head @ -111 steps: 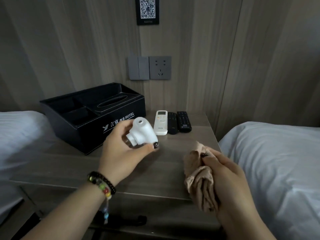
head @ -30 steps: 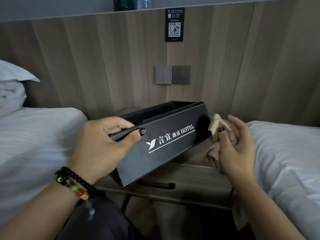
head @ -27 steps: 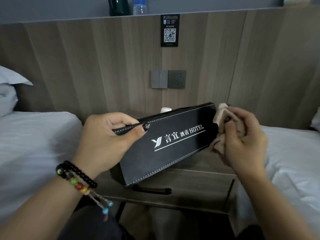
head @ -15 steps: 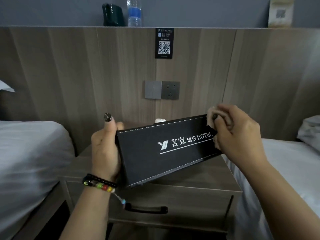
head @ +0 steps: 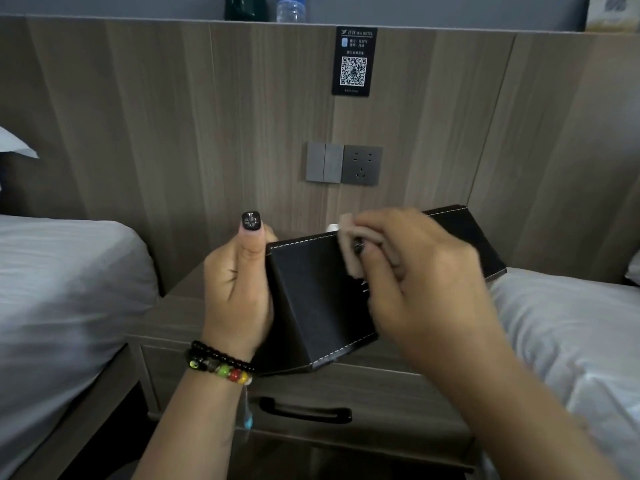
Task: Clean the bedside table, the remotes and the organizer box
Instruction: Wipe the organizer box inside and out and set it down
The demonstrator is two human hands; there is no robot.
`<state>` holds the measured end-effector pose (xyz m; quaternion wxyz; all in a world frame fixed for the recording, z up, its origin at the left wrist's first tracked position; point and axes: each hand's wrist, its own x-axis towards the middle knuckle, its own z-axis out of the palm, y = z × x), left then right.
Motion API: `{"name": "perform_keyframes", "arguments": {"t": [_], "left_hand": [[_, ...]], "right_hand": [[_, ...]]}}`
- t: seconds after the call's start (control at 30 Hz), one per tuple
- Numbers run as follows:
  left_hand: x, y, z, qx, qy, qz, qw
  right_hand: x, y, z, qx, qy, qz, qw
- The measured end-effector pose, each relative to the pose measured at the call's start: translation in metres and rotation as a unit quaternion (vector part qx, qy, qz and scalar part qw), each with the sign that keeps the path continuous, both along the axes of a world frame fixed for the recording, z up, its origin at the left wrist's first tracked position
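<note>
The black organizer box (head: 311, 303) is lifted off the bedside table (head: 180, 320) and held in the air above its front edge, tilted so that its long front face looks toward the camera. The left hand (head: 239, 289) grips the left end of the box, with the fingers curled behind it and the thumb standing up at the corner. The right hand (head: 415, 278) is closed around a beige cloth (head: 349, 251) and presses it against the front face, near the top stitched edge. This hand is blurred, so I judge it is in the middle of a wiping stroke.

The step in hand seems to be the wiping of the box's outside. To do it well, the left hand should keep a firm hold, because the push of the cloth can turn the box around that one end. Long strokes along the face, from one end to the other, would cover the stitched edges and the printed logo, which is now hidden under the right hand. After this face, the box needs to be turned for the other sides and for the inner compartments, which cannot be seen here.

A small white thing shows just behind the top edge of the box; it may be a remote, but I cannot tell. The table top is mostly hidden by the box.
</note>
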<state>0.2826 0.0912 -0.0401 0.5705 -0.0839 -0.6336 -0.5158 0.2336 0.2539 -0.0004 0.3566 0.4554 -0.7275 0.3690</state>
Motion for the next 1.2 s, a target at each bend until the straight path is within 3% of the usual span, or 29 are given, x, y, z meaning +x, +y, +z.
{"name": "perform_keyframes", "arguments": {"t": [0.2,0.33,0.5,0.7,0.77,0.93,1.07,1.2], "left_hand": [[0.002,0.0,-0.002,-0.003,0.013,0.023,1.0],[0.004,0.003,-0.002,-0.004,0.014,0.018,1.0],[0.001,0.012,-0.001,-0.011,-0.001,0.044,0.999],[0.002,0.008,0.005,0.019,-0.017,0.015,1.0],[0.0,0.005,0.006,0.011,-0.015,0.028,0.999],[-0.004,0.0,0.009,0.015,-0.014,0.018,1.0],[-0.005,-0.001,0.01,0.026,-0.004,0.011,1.0],[-0.001,0.002,0.011,0.028,-0.017,-0.005,0.999]], "right_hand": [[0.043,-0.024,-0.009,0.004,0.07,0.058,0.996],[0.04,-0.014,-0.008,0.023,0.061,0.085,0.994],[0.029,-0.004,-0.008,-0.023,0.037,0.025,0.999],[0.063,0.011,-0.036,0.033,0.089,0.075,0.993],[0.047,0.019,-0.036,0.016,0.065,0.077,0.995],[0.024,0.02,-0.035,-0.014,0.03,-0.027,0.999],[0.061,0.011,-0.047,0.017,0.096,0.021,0.995],[0.039,0.025,-0.047,0.004,0.072,0.048,0.996]]}}
